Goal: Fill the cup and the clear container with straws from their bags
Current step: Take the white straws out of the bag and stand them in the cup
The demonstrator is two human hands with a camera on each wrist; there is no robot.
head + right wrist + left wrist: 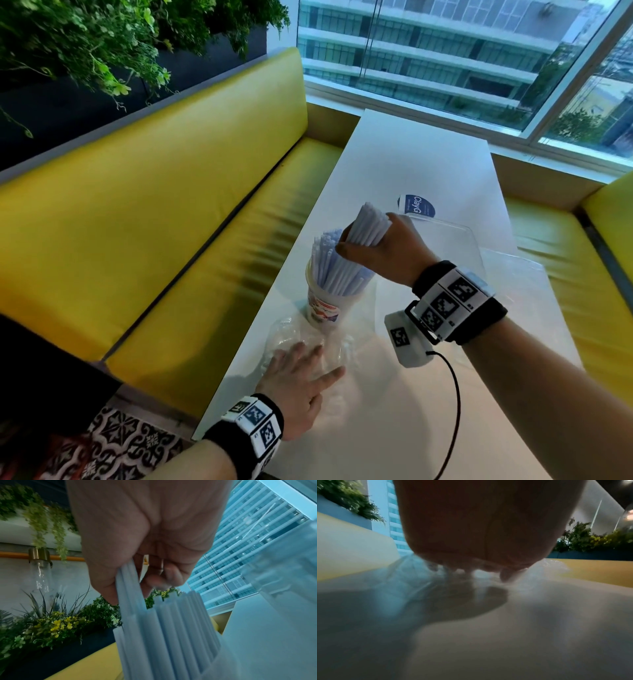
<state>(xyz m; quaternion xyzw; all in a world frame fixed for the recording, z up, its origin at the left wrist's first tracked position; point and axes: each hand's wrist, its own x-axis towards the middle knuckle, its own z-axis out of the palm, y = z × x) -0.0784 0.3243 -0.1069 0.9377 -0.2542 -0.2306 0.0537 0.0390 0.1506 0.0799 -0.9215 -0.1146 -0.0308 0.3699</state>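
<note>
A white printed cup point(323, 306) stands on the white table point(428, 164), packed with white straws point(330, 263). My right hand point(376, 245) grips a bundle of white straws point(371, 224) just above the cup, lower ends among those in it; the right wrist view shows my fingers point(173, 574) curled round the bundle point(130, 588) over the cup's straws point(180, 622). My left hand point(301, 370) lies flat with fingers spread on a crumpled clear plastic bag point(294, 334) in front of the cup. The clear container point(452, 243) stands behind my right hand.
A second clear bag point(513, 274) lies flat at the table's right side. A round blue-and-white sticker point(416, 205) is on the table beyond the container. Yellow bench seats point(154, 192) flank the table on both sides; a window lies at the far end.
</note>
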